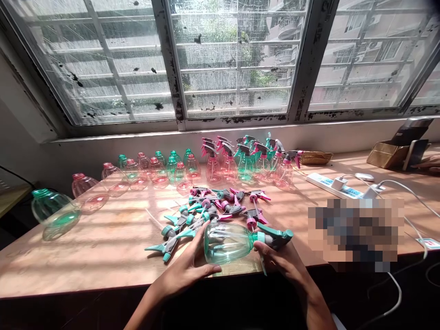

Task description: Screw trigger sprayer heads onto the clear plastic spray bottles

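we are holding a green bottle sideways in our left hand and gripping its spray top with our right hand.

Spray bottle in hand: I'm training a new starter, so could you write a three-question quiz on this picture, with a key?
1. Multiple choice: what colour is the held bottle? A pink, B green, C blue.

2. True or false: the right hand is at the bottle's neck end.

3. Fill in: the loose spray heads lie on the ____.

Key: 1. B, green; 2. True; 3. table.
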Tool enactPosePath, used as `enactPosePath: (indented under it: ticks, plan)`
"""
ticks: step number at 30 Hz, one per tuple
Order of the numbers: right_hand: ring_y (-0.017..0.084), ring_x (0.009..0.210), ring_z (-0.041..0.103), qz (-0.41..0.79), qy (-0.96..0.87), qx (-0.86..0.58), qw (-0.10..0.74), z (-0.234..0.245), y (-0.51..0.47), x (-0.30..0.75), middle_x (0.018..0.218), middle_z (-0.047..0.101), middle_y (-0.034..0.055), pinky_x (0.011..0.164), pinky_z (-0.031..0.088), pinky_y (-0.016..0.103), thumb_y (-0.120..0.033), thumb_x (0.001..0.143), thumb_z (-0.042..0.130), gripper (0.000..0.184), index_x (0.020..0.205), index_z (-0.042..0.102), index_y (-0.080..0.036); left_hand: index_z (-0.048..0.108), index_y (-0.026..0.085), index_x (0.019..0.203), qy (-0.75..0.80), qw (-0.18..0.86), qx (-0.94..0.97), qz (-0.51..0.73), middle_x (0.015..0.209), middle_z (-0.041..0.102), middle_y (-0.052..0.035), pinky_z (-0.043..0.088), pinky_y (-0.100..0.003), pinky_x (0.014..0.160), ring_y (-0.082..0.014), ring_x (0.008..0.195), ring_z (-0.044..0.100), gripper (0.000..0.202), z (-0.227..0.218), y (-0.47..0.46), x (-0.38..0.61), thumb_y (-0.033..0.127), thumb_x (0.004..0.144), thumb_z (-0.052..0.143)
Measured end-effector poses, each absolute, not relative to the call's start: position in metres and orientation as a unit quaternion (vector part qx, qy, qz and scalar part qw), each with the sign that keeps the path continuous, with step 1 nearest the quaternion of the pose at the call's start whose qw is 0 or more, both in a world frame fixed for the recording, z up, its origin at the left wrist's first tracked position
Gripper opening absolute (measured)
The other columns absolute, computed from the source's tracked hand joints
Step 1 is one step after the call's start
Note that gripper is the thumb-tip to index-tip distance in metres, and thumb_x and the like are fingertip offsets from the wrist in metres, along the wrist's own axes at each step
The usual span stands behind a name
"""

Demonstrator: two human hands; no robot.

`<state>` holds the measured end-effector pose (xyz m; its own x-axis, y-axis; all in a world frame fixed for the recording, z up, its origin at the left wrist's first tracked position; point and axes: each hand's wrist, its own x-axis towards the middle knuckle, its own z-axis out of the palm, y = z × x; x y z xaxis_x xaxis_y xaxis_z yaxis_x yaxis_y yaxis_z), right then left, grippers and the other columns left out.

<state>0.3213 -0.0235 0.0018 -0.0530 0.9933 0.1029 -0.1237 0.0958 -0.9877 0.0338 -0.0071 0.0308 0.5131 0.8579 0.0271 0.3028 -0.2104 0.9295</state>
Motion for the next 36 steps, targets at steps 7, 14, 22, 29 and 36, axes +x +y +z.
enactPosePath:
  ticks: [7, 14, 22, 29, 36]
  plan:
    - [0.016, 0.067, 0.058, 0.507, -0.499, -0.436, 0.551, -0.003, -0.021, 0.323, 0.080, 0.066, -0.0005, 0.064, 0.050, 0.029, -0.054, 0.078, 0.085, 0.046, 0.104, 0.070, -0.019, 0.001, 0.032, 0.166, 0.350, 0.476, 0.746, 0.309, 0.175, 0.001, -0.0034, 0.013, -0.048, 0.129, -0.0324, 0.159, -0.002, 0.099, 0.025, -0.004, 0.035, 0.037, 0.095, 0.071]
    - [0.012, 0.056, 0.052, 0.530, -0.484, -0.438, 0.541, 0.002, -0.025, 0.320, 0.069, 0.057, -0.0048, 0.052, 0.044, 0.025, -0.054, 0.075, 0.087, 0.047, 0.102, 0.069, -0.020, -0.003, 0.034, 0.165, 0.404, 0.448, 0.752, 0.266, 0.174, 0.001, -0.0012, 0.012, -0.050, 0.129, -0.0341, 0.159, 0.008, 0.108, 0.027, -0.005, 0.032, 0.044, 0.091, 0.075]
    - [0.011, 0.056, 0.047, 0.532, -0.484, -0.437, 0.540, 0.007, -0.024, 0.319, 0.066, 0.054, -0.0051, 0.051, 0.040, 0.024, -0.057, 0.071, 0.088, 0.053, 0.101, 0.068, -0.018, -0.001, 0.035, 0.165, 0.389, 0.431, 0.760, 0.291, 0.174, 0.000, 0.0020, 0.008, -0.049, 0.130, -0.0323, 0.160, -0.001, 0.101, 0.027, -0.006, 0.034, 0.040, 0.095, 0.071]
    - [0.011, 0.055, 0.046, 0.538, -0.482, -0.434, 0.539, 0.004, -0.024, 0.320, 0.067, 0.055, -0.0052, 0.050, 0.040, 0.024, -0.056, 0.073, 0.087, 0.052, 0.105, 0.066, -0.020, 0.000, 0.033, 0.165, 0.388, 0.442, 0.756, 0.287, 0.174, 0.000, -0.0016, 0.006, -0.050, 0.129, -0.0341, 0.159, 0.001, 0.106, 0.018, -0.002, 0.028, 0.047, 0.091, 0.074]
    - [0.013, 0.055, 0.053, 0.527, -0.481, -0.430, 0.553, 0.002, -0.024, 0.320, 0.068, 0.059, -0.0034, 0.050, 0.046, 0.025, -0.056, 0.076, 0.085, 0.047, 0.100, 0.069, -0.019, -0.001, 0.038, 0.164, 0.384, 0.469, 0.740, 0.291, 0.175, 0.000, 0.0024, 0.014, -0.052, 0.128, -0.0346, 0.159, 0.008, 0.102, 0.023, -0.006, 0.032, 0.044, 0.093, 0.072]
